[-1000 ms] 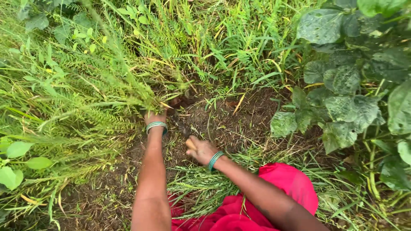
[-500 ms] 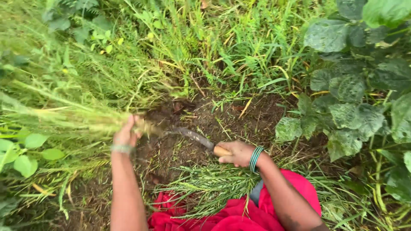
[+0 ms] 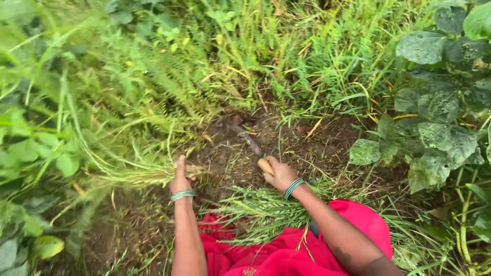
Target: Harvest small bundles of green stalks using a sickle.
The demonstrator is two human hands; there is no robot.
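- Grass bundle (image 3: 128, 176) is lying nearly flat in the left hand (image 3: 180, 179), its long thin green stalks fanning out leftward over the bare soil patch (image 3: 286, 143) toward the patch's left edge.
- Stalks are looking fresh and green with some yellowish blades mixed in; the far ends are blurring into the standing grass (image 3: 153, 76).
- Left hand is clenching around the gathered base of that bundle, a green bangle (image 3: 182, 194) sitting on its wrist.
- Right hand (image 3: 280, 174) is gripping the pale wooden handle (image 3: 265, 165) of a sickle (image 3: 248, 140), closed tight around it, with green bangles on that wrist too.
- Sickle's dark, soil-stained blade is pointing away from the person across the middle of the soil patch, toward its far edge, its tip hard to make out against the dirt.
- Cut grass pile (image 3: 266, 209) is resting at the near edge of the patch, between the two forearms and partly over the red cloth (image 3: 286, 250).
- Broad-leaved plants (image 3: 434, 117) are crowding the right edge of the patch, well apart from both hands.
- No container is showing; the cut grass is lying loose on the ground and cloth.
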